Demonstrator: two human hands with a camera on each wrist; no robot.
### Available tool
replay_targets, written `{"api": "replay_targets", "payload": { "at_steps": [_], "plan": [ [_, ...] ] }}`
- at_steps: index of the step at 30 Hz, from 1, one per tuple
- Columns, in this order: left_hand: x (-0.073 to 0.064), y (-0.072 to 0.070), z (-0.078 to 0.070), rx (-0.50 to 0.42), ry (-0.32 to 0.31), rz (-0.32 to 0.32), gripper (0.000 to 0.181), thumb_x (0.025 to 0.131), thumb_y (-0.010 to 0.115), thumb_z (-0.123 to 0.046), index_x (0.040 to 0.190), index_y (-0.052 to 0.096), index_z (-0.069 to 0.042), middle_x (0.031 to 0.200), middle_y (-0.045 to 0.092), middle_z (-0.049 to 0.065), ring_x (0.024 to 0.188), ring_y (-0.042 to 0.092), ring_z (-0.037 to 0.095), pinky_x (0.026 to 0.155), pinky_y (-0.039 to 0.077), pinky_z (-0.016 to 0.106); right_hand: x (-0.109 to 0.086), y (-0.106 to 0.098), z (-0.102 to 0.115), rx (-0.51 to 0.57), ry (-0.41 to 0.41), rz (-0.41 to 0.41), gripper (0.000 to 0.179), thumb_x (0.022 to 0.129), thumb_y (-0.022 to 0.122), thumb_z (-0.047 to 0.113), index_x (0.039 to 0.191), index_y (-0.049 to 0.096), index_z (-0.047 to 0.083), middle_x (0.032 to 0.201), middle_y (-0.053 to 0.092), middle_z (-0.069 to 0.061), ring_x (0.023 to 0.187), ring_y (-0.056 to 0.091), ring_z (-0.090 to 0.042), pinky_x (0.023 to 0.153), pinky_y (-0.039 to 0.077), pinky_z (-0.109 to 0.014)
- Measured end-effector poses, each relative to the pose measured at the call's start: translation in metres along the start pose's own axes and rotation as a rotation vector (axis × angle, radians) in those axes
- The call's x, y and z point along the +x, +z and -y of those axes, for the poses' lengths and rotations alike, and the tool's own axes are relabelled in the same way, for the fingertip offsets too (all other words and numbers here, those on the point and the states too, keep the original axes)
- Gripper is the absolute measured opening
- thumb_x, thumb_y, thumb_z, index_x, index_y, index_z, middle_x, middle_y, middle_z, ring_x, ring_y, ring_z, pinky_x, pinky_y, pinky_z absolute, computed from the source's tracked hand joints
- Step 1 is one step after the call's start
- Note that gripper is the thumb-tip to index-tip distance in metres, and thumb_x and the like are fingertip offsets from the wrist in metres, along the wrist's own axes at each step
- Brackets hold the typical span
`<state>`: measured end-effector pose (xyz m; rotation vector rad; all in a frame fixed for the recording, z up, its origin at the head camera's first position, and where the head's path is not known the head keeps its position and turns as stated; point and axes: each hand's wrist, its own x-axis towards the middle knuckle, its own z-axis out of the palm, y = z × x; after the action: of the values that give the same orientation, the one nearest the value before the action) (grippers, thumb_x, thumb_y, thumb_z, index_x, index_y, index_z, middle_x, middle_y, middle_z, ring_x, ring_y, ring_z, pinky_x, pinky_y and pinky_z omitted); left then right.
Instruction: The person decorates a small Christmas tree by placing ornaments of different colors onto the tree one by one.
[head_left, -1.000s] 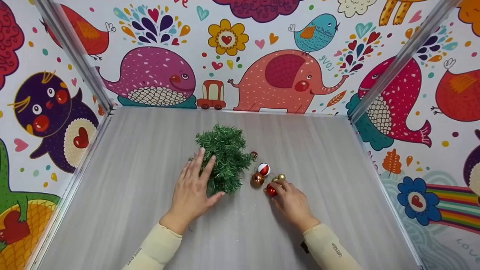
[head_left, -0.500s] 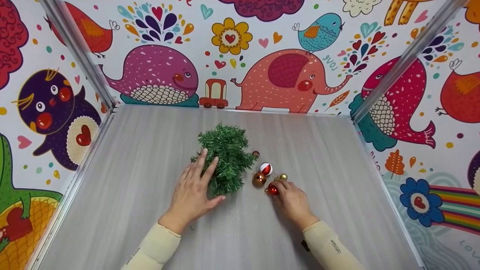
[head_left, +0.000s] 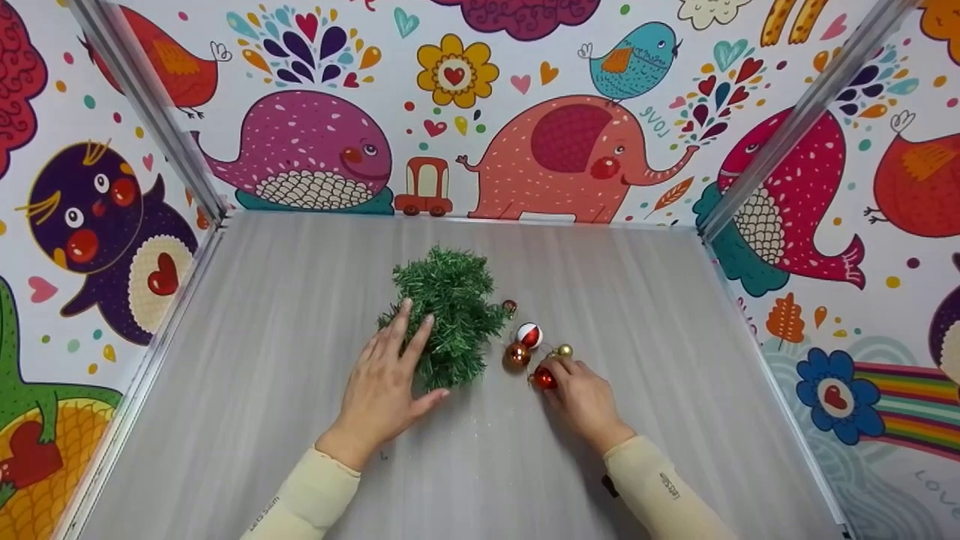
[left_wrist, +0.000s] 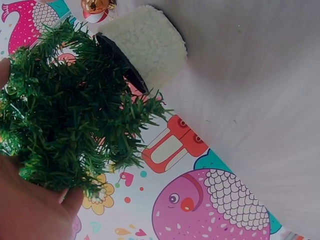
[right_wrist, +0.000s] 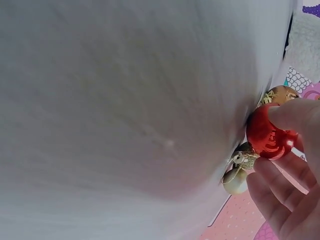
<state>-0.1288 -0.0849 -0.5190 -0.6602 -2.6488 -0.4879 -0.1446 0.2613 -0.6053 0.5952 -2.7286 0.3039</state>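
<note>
Red bauble (head_left: 544, 380), lower centre: pinched by right hand (head_left: 586, 399), best gripped lightly. Tree (head_left: 456, 315), centre: touched by spread left hand (head_left: 382, 382).

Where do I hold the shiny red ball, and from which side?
Probably round the middle of the red bauble, from the near right: its round, smooth sides suit thumb and fingers, and the copper bauble lies to its far left. The right hand pinches it much like that.

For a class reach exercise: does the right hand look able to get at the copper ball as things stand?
Probably yes: the copper ball lies nearby, uncovered, but the right hand holds the red ball, which it would likely have to release first.
</note>
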Motion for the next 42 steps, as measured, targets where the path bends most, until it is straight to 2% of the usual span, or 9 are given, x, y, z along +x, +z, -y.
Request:
{"api": "replay_targets", "payload": {
  "at_steps": [8, 16, 27, 35, 42],
  "plan": [
    [0.002, 0.000, 0.001, 0.018, -0.011, 0.016, 0.109, 0.079, 0.072, -0.064, 0.161, 0.016, -0.017, 0.166, 0.001, 0.014, 0.140, 0.036, 0.037, 0.115, 0.027, 0.049, 0.004, -0.005, 0.000, 0.005, -0.018, 0.026, 0.048, 0.075, 0.087, 0.016, 0.119, 0.069, 0.011, 0.114, 0.066, -0.007, 0.094, 0.065, -0.027, 0.067, 0.058, -0.046],
    [0.002, 0.002, 0.000, 0.002, -0.014, 0.017, 0.111, 0.078, 0.074, -0.062, 0.161, 0.016, -0.018, 0.166, 0.000, 0.014, 0.140, 0.035, 0.037, 0.114, 0.027, 0.050, 0.005, -0.015, 0.008, 0.065, -0.085, -0.068, 0.047, 0.075, 0.088, 0.020, 0.117, 0.068, 0.012, 0.115, 0.065, -0.005, 0.092, 0.067, -0.026, 0.066, 0.058, -0.045],
    [0.001, 0.001, -0.001, 0.006, -0.007, 0.014, 0.108, 0.079, 0.074, -0.061, 0.161, 0.019, -0.017, 0.166, 0.004, 0.016, 0.140, 0.035, 0.037, 0.113, 0.029, 0.050, 0.008, -0.040, 0.029, 0.069, -0.153, -0.146, 0.051, 0.074, 0.084, 0.020, 0.121, 0.065, 0.015, 0.117, 0.063, -0.001, 0.097, 0.066, -0.020, 0.067, 0.058, -0.039],
    [0.000, 0.003, -0.003, 0.005, -0.015, 0.004, 0.110, 0.077, 0.074, -0.063, 0.160, 0.019, -0.016, 0.165, 0.004, 0.017, 0.138, 0.039, 0.037, 0.113, 0.029, 0.050, 0.014, -0.051, 0.047, 0.155, -0.225, -0.221, 0.052, 0.076, 0.083, 0.017, 0.125, 0.066, 0.012, 0.122, 0.062, -0.002, 0.096, 0.068, -0.016, 0.069, 0.059, -0.035],
    [0.002, 0.002, -0.003, 0.004, -0.009, -0.007, 0.111, 0.077, 0.074, -0.063, 0.161, 0.017, -0.017, 0.165, 0.002, 0.016, 0.136, 0.040, 0.039, 0.113, 0.030, 0.050, 0.018, -0.059, 0.062, 0.200, -0.258, -0.261, 0.051, 0.076, 0.082, 0.017, 0.124, 0.066, 0.011, 0.125, 0.062, 0.000, 0.095, 0.068, -0.012, 0.065, 0.058, -0.031]
  ]
}}
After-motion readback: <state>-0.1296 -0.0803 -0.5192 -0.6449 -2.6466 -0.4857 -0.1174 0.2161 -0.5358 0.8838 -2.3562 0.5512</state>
